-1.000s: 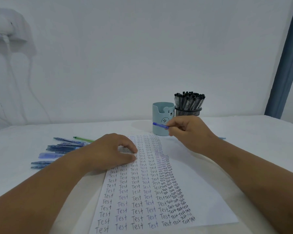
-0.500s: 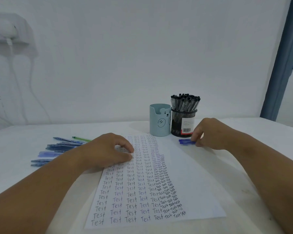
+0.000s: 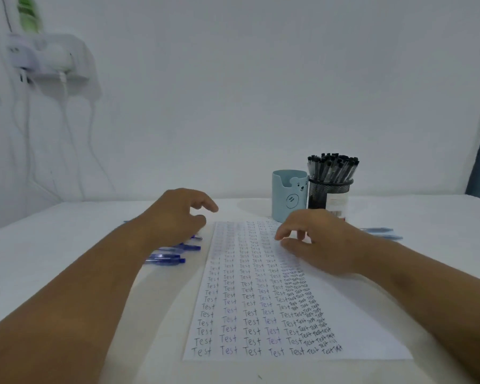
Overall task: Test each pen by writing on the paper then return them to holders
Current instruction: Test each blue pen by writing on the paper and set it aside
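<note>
Paper (image 3: pixel 344 322) reads "Test"; holder label seemingly illegible.

Dim bluish even light, soft shadows, motion blur throughout, wide-angle bending at edges

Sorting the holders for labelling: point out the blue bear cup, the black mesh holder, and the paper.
blue bear cup (image 3: pixel 288 200), head view, front wall.
black mesh holder (image 3: pixel 317 194), head view, mesh wall.
paper (image 3: pixel 352 322), head view, blank right margin.

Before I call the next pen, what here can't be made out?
Head view:
- Blue pens left of the paper: count unknown, the left hand and forearm cover most.
- Light blue holder: inside hidden by its wall.
- Pens right of the paper: partly behind the right hand.
- Top rows of writing: blurred.
</note>
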Motion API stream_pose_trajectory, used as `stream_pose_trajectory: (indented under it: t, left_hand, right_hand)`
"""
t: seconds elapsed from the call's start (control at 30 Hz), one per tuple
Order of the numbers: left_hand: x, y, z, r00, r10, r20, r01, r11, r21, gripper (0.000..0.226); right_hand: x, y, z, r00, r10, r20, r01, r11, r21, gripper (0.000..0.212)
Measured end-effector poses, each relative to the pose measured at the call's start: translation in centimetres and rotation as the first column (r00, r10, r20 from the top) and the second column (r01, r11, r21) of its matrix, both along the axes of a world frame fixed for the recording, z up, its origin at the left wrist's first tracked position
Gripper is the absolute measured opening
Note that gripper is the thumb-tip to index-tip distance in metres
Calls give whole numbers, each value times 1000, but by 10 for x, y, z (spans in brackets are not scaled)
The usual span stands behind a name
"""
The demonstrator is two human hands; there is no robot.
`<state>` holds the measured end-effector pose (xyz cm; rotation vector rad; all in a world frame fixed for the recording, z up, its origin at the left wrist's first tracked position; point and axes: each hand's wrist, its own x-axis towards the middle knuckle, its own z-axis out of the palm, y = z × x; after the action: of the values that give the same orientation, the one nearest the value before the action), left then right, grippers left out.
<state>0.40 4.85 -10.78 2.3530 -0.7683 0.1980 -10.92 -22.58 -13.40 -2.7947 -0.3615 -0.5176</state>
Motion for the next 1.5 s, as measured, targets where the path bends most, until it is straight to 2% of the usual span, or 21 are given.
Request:
stream_pose_trajectory:
  t: [0.17,0.33,0.43,0.7,0.8,0.9,0.97,1.0,1.07,1.13,1.17,1.23,1.3,1.37,1.5]
  left_hand:
    - [15,29,1,987,161,-26,-158,985,75,33]
    - [21,34,-8,981,144,-126,-130,985,118,22]
    - [22,31,-11,973,129,-190,-114,990,86,17]
    - [17,26,-16,991,120,-58,-115,990,82,11]
    - [19,25,-14,994,109,29,-109,994,-19,14]
    - [14,19,-7,992,84,90,-62,971,-229,19]
    - [10,14,-1,989,90,117,-34,909,-415,22]
    - [8,10,2,989,93,114,-18,846,-532,24]
    - [5,3,9,999,42,32,-2,640,-768,26]
    - [0,-2,14,984,-129,-122,-63,389,-919,23]
    - [-4,-4,15,948,-254,-192,-120,274,-954,22]
    - [-9,-8,16,839,-484,-250,-218,123,-968,25]
    - [-12,-12,13,761,-601,-245,-273,46,-961,33]
    - [-15,-16,11,722,-648,-242,-308,13,-951,33]
    - [-22,-22,10,702,-678,-221,-304,-5,-953,11]
  right_hand:
    - [-1,11,-6,996,79,-47,-80,996,-29,16]
    - [2,10,-9,996,85,-28,-87,995,-43,16]
    - [4,10,-9,996,84,-27,-84,996,-27,14]
    - [4,9,-10,996,73,-43,-73,997,2,13]
    - [4,9,-10,996,76,-42,-76,997,5,14]
    - [4,9,-10,996,77,-47,-77,997,14,14]
    - [4,9,-10,996,78,-48,-77,997,20,14]
    - [4,9,-10,996,77,-47,-77,997,21,14]
    - [4,9,-10,996,71,-45,-70,997,18,14]
    - [5,8,-11,997,66,-42,-66,998,17,15]
    - [5,8,-11,997,65,-39,-64,998,16,14]
    - [4,9,-11,997,64,-39,-63,998,20,14]
    - [4,10,-11,997,68,-44,-67,997,29,14]
    - [3,10,-11,997,62,-46,-61,998,27,14]
    - [2,11,-10,998,57,-38,-56,998,18,15]
